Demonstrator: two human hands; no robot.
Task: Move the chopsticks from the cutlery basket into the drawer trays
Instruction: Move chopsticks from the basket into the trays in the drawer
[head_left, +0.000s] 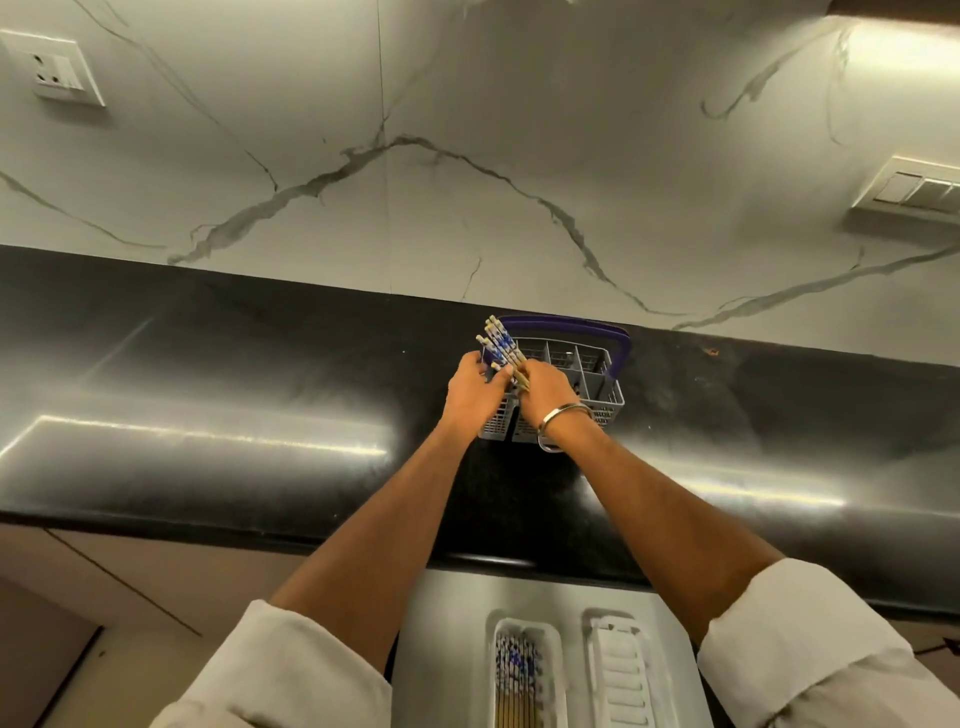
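Bundle of chopsticks (497, 347) standing up out of the grey basket's (597, 376) left end, both hands around it — left hand (475, 389) and right hand (545, 389) fingers pinching the sticks, basket on the black surface (208, 389), more chopsticks in the left drawer tray (558, 675) below — right tray (621, 675) beside it.

Lower ends of the chopsticks (500, 345) are hidden behind both hands. The cutlery basket (597, 371) front-left corner is covered. Drawer trays (618, 670) — cut off by the bottom edge. Right-hand fingertip contact — not discernible.
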